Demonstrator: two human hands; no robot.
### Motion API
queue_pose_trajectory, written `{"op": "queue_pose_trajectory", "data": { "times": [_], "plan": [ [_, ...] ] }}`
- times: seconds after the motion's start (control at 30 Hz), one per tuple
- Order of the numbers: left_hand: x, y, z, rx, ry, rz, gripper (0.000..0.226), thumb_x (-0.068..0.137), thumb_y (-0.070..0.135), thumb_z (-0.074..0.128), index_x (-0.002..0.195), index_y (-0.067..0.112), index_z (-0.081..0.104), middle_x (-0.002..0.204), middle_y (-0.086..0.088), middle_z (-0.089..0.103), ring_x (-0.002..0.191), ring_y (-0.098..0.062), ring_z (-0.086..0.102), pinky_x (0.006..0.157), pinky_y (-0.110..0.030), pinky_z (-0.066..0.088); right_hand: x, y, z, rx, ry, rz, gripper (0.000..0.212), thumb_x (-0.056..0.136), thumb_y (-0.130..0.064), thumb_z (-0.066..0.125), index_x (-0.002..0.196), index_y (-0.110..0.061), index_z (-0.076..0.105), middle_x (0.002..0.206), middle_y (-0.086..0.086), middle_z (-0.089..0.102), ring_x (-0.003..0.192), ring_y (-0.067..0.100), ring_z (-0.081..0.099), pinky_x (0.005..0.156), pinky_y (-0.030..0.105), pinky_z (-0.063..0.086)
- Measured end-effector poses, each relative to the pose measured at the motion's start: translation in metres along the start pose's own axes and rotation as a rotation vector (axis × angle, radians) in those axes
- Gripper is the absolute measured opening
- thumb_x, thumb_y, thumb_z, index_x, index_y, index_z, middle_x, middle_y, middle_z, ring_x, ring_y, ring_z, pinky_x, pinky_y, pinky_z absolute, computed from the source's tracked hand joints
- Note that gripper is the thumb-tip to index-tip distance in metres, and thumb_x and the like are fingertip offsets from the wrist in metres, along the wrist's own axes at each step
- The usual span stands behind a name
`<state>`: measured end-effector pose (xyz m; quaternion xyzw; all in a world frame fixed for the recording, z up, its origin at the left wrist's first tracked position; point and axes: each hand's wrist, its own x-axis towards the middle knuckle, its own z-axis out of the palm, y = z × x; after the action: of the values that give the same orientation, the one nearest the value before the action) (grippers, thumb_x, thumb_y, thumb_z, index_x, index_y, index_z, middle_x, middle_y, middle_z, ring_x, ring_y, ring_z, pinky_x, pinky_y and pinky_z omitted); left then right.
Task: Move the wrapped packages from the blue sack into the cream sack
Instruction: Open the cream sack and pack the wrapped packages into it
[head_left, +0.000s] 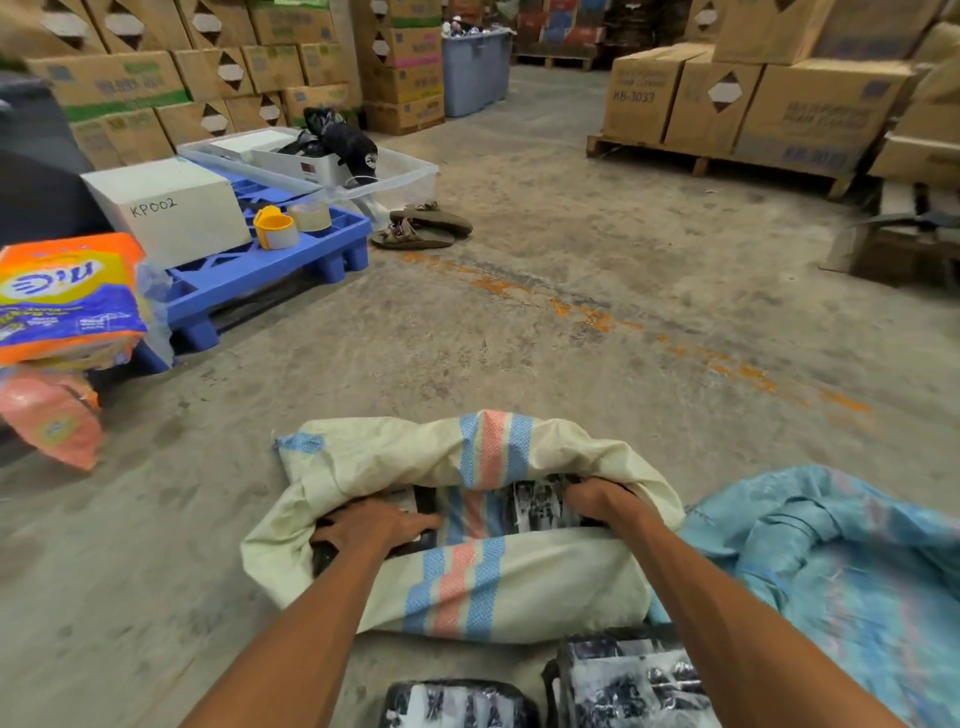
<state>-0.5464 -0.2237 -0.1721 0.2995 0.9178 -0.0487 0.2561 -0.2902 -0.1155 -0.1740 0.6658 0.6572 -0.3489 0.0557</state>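
cream sack mouth: my left hand flat on a package | right hand fingers buried, grip unclear | blue sack right, cut off

A stained concrete floor with a worn orange line carries everything. The cream sack lies on it at near centre, touching the crumpled blue sack on its right. Two wrapped packages sit on the floor just in front of the sacks. A blue pallet stands to the left, with a pair of sandals beside it. A wooden pallet loaded with boxes stands far right.
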Motion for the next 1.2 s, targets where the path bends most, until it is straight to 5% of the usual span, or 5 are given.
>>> {"op": "queue_pose_trajectory", "data": {
  "times": [0.43,0.73,0.9,1.03,1.2],
  "plan": [
    [0.018,0.003,0.003,0.04,0.521,0.437,0.121,0.055,0.082,0.067,0.145,0.007,0.039,0.135,-0.029,0.048,0.124,-0.047,0.046,0.106,-0.055,0.034,-0.001,0.003,-0.008,-0.179,-0.063,-0.016,0.09,0.089,-0.058,0.064,0.156,-0.013,0.025,0.159,0.009,0.032,0.145,0.03,0.031,0.119,0.038,0.025],
    [0.027,0.006,-0.043,0.326,-0.207,0.164,0.123,0.059,0.096,0.047,0.156,0.027,0.019,0.157,-0.001,0.033,0.139,-0.027,0.038,0.109,-0.038,0.035,0.014,-0.006,-0.024,-0.425,-0.129,-0.027,0.089,0.084,-0.066,0.063,0.156,-0.026,0.03,0.159,0.005,0.033,0.143,0.03,0.035,0.117,0.042,0.03],
    [-0.01,-0.006,-0.048,0.734,0.003,0.456,0.071,0.074,0.047,0.079,0.134,0.015,0.055,0.126,-0.001,0.06,0.114,-0.021,0.06,0.094,-0.03,0.051,-0.012,-0.039,-0.038,-0.554,-0.507,0.134,0.06,0.081,-0.053,0.072,0.127,-0.016,0.062,0.113,0.001,0.068,0.106,0.021,0.063,0.098,0.035,0.049],
    [-0.007,-0.033,-0.056,0.739,0.28,0.7,0.124,0.06,0.039,0.09,0.155,0.017,0.014,0.145,-0.006,0.042,0.125,-0.022,0.051,0.098,-0.033,0.048,-0.033,-0.067,-0.059,-0.816,-0.108,-0.178,0.077,0.072,-0.045,0.084,0.14,-0.019,0.056,0.134,0.0,0.062,0.119,0.024,0.06,0.106,0.037,0.047],
    [-0.012,-0.053,-0.1,0.571,0.181,0.63,0.161,0.038,0.059,0.092,0.155,0.029,-0.015,0.16,-0.006,0.022,0.143,-0.026,0.033,0.113,-0.04,0.038,-0.085,-0.063,-0.067,-0.927,0.169,-0.45,0.109,0.074,-0.041,0.084,0.157,-0.01,0.021,0.145,0.005,0.053,0.13,0.023,0.053,0.107,0.031,0.039]
  ]
}}
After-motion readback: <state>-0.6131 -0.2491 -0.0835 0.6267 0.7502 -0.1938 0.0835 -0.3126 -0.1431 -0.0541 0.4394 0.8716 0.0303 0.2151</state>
